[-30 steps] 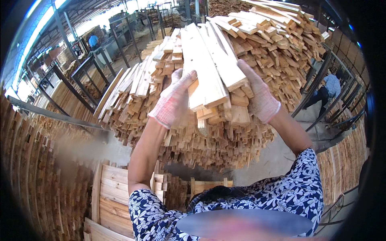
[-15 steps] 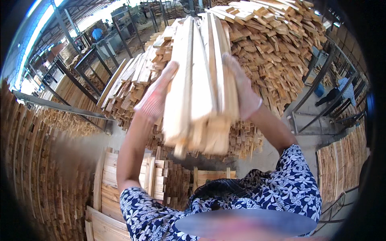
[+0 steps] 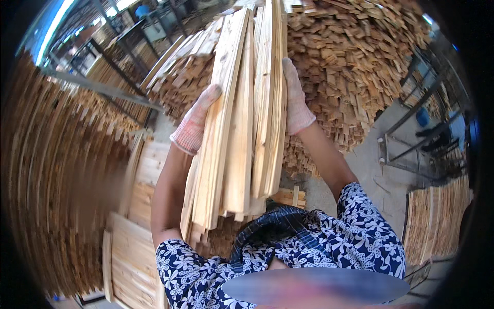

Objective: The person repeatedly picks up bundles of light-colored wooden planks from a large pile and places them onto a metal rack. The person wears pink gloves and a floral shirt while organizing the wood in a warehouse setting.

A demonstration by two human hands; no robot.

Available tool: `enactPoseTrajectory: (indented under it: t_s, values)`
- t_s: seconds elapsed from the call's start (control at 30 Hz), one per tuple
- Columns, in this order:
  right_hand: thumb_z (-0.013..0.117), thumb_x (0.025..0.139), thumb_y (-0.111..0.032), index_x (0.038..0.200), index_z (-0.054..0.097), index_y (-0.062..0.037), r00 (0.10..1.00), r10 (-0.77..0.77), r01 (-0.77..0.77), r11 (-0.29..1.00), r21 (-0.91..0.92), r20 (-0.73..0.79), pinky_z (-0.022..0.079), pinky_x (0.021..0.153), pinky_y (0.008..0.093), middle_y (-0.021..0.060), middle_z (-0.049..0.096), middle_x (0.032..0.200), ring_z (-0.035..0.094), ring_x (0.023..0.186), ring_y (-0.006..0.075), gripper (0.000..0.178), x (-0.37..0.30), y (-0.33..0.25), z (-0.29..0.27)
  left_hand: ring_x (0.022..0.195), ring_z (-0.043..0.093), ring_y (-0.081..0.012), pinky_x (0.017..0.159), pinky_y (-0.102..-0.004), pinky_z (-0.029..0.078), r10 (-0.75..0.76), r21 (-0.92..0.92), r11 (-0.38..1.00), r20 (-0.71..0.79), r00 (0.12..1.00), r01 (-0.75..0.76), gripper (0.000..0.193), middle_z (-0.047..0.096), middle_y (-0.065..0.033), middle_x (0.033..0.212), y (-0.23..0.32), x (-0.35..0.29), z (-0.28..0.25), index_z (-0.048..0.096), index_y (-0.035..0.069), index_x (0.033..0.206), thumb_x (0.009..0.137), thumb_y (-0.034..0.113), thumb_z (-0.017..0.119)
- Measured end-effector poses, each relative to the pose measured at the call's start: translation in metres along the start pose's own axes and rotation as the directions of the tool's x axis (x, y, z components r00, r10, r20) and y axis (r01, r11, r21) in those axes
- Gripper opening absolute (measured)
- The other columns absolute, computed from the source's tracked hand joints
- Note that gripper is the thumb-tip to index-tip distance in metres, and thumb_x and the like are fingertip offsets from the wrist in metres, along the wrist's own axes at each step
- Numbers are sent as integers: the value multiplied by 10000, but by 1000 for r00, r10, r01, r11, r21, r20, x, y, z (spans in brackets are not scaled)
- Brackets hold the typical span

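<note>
A bundle of long, pale wooden slats point(image 3: 237, 139) is held lengthwise in front of my chest, its near ends uneven. Against its left side presses my left hand point(image 3: 196, 119), in a whitish knit glove with reddish stains. Slightly farther along, my right hand point(image 3: 297, 100), gloved the same way, grips the right side. Both thumbs point up along the edges, and the fingers underneath are hidden by the wood. Beyond the bundle, a big heap of loose slats point(image 3: 350, 67) rises, and another slat pile point(image 3: 182, 85) lies to its left.
Tall stacked slats point(image 3: 56, 180) stand close on my left, beside wooden panels point(image 3: 135, 239). To the right are a metal frame point(image 3: 406, 149) and another slat stack point(image 3: 435, 219). Metal rails point(image 3: 98, 85) cross the far left. Grey floor point(image 3: 360, 177) shows on the right.
The slat bundle has come nearer to my body, with both hands still gripping its sides. More of its length now shows, and the view has shifted.
</note>
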State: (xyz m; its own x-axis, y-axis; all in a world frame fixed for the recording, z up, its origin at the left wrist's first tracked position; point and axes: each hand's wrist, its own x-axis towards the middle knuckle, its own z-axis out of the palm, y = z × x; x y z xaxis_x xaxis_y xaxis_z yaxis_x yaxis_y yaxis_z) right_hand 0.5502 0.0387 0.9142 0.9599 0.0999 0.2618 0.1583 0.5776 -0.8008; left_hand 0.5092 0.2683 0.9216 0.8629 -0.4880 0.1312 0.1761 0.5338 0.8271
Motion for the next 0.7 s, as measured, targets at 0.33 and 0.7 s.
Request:
enactPoseTrajectory:
  t_s: [0.33,0.7]
  values:
    - [641,848,-710,1500,360,0,856,338,-312,941,-132,392,626,911,458,261,575,1244,652,1155,307,1003,-106,41,115,740,754,-237,580,-296,645,259,66,952,-693,673,-298,634,740,-212,904,-49,-216,26,642,-128,1176,840,387,800]
    - [642,828,-757,1473,497,-57,237,757,-671,581,-461,609,361,1110,569,213,518,1456,385,1415,329,963,-229,168,290,1116,663,-159,981,-328,549,439,418,855,-898,-1,-307,534,708,-67,1187,-44,-449,84,618,23,1351,949,363,712]
